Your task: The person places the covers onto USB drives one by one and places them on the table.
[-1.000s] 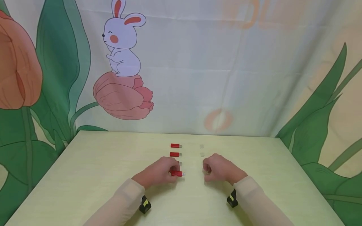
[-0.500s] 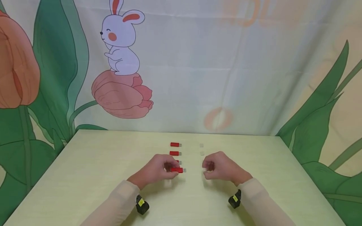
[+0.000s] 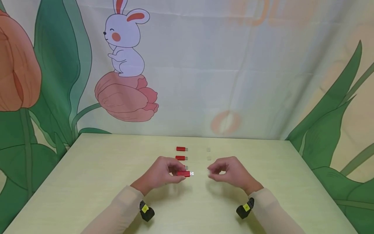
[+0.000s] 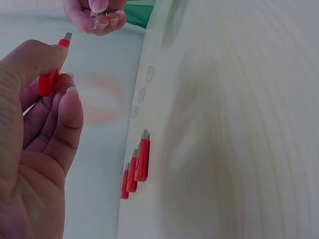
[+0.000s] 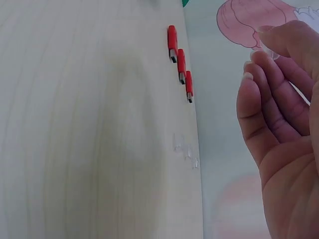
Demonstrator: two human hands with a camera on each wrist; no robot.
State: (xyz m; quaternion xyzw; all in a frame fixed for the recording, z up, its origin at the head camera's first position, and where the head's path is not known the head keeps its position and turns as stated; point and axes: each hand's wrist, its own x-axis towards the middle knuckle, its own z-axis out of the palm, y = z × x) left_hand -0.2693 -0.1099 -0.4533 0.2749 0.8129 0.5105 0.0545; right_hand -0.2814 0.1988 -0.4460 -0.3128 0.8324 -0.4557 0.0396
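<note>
Between thumb and fingers, my left hand (image 3: 160, 173) pinches a red USB flash drive (image 3: 183, 174) above the table, its metal plug (image 4: 68, 36) uncovered and pointing right toward the other hand. My right hand (image 3: 232, 174) pinches a small clear cap (image 4: 93, 21), mostly covered by the fingertips in the head view. A short gap separates the plug from the cap. Three more red flash drives (image 4: 142, 158) lie in a column on the table, the nearest partly behind my left hand in the head view. Opposite them lie three clear caps (image 4: 150, 73).
The pale wooden table (image 3: 102, 175) ends at a hanging cloth (image 3: 187, 81) printed with a rabbit and tulips. Each wrist wears a small black camera, such as the left one (image 3: 147, 211).
Both hands have risen off the table, the left with the flash drive, the right with the clear cap. The drive has shifted slightly right, and the right hand's fingers have straightened toward it.
</note>
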